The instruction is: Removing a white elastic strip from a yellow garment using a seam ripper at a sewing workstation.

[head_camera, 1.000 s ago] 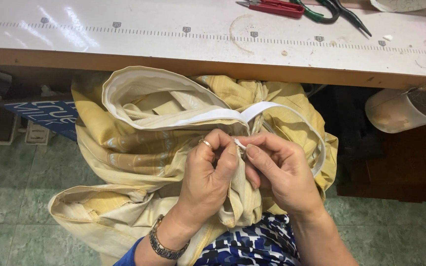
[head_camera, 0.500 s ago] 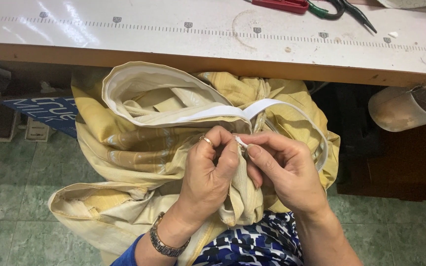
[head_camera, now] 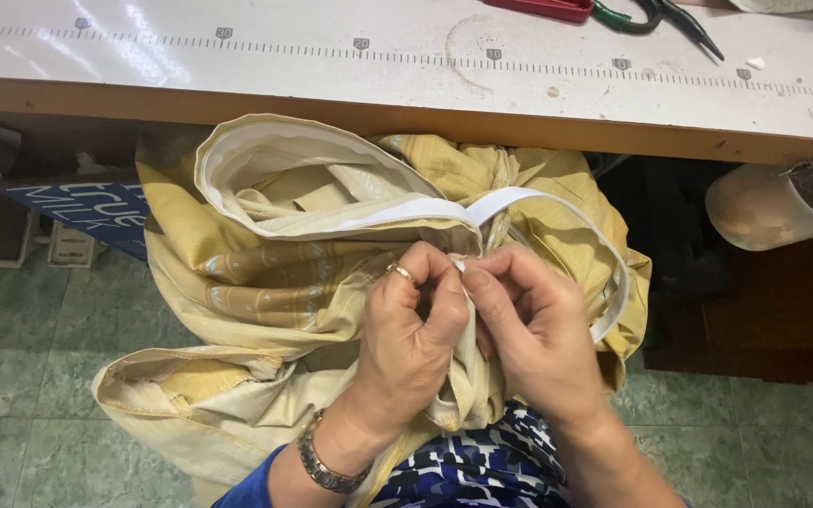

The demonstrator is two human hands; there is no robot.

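Note:
A large yellow patterned fabric cover with a pale lining lies bunched on my lap, its open mouth facing up. A white zipper tape runs along its edge and loops to the right. My left hand, with a ring and a metal wristwatch, pinches the fabric at the zipper end. My right hand meets it fingertip to fingertip and grips the same spot on the zipper and fabric. What is between the fingertips is hidden.
A white worktable with a printed ruler scale and a wooden front edge spans the top. Red-handled scissors and dark pliers lie on it. A pale cylinder stands at right. Green floor tiles lie below.
Both hands stay pinched together at the zipper end, with only slight finger movement. The view has shifted a little, so the table tools sit higher in the frame.

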